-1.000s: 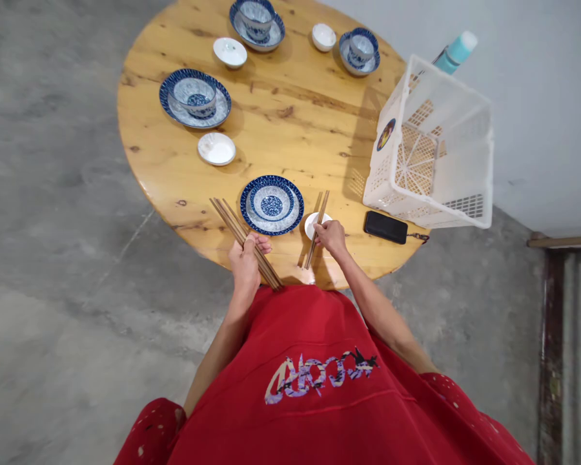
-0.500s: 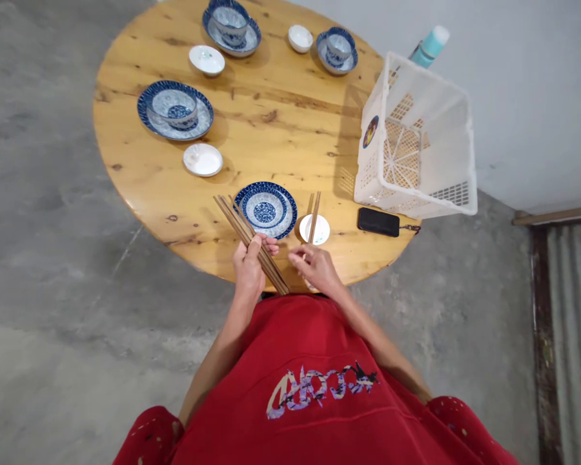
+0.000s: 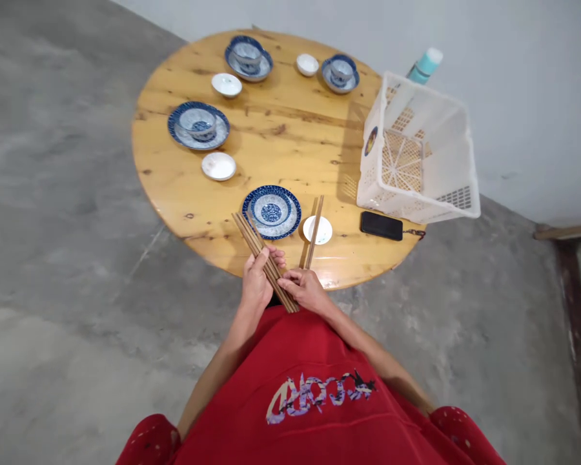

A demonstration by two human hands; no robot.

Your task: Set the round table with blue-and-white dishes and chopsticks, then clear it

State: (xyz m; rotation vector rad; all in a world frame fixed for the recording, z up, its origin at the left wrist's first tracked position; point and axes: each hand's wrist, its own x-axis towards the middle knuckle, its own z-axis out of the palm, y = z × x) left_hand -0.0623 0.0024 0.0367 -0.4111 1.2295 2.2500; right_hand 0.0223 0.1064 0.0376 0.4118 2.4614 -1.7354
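Observation:
My left hand (image 3: 257, 283) is closed around a bundle of brown wooden chopsticks (image 3: 246, 230), held slantwise over the table's near edge. At the bundle's lower end, the curled fingers of my right hand (image 3: 308, 292) meet the sticks. Just beyond that hand, a pair of chopsticks (image 3: 318, 214) rests across a small white dish (image 3: 325, 231). A blue-and-white plate (image 3: 285, 230) with a patterned bowl (image 3: 271, 210) on it lies ahead of my hands, and the bundle's upper tips overlap its left rim.
Blue-patterned plates with bowls, such as this plate (image 3: 177, 134), stand around the round wooden table (image 3: 290, 145). White dishes (image 3: 218, 166) sit beside them. At the right are a white plastic basket (image 3: 374, 171), a black phone (image 3: 381, 225) and a light-blue bottle (image 3: 425, 65).
My right hand has moved from beside the small dish to the bundle's lower end. The view has shifted, so more of the table's far side shows. The laid pair stays on the dish.

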